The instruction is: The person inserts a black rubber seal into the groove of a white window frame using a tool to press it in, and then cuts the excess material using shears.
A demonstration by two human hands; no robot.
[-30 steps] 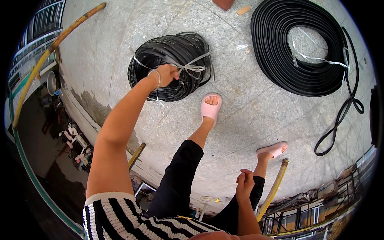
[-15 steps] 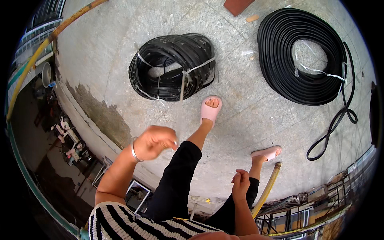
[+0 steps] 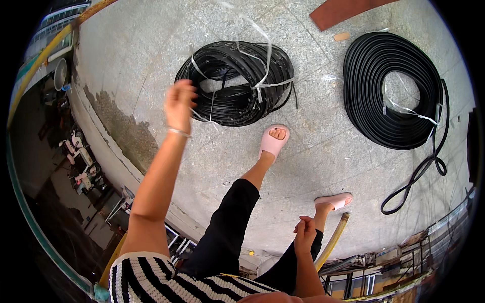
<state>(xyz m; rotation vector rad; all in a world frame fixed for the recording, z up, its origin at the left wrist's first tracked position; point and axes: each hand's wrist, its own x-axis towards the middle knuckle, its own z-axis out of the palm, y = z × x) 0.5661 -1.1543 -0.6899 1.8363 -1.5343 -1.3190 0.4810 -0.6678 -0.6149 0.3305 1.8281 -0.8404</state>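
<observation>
My left hand (image 3: 180, 104), with a bracelet (image 3: 179, 133) at the wrist, is raised by the left edge of a bundled coil of black hose (image 3: 275, 76). Its blurred fingers look loosely bent, and I see nothing in them. White plastic strips tie the coil in several places. One loose white strip (image 3: 266, 38) arcs up from the coil's far right part, away from my hand. Lower down, my right hand (image 3: 304, 238) hangs in front of my leg with its fingers curled and nothing visible in it.
A flat black hose coil (image 3: 356, 86) lies to the right, its loose end looping toward me. A reddish-brown piece (image 3: 328, 14) lies at the far edge. A yellow pole (image 3: 333, 240) stands beside my right foot. A low concrete ledge (image 3: 108, 136) runs along the left.
My left hand has swung forward from above my thigh to the coil's left side. The white strip that hung toward me now arcs away over the coil. My right hand stays put.
</observation>
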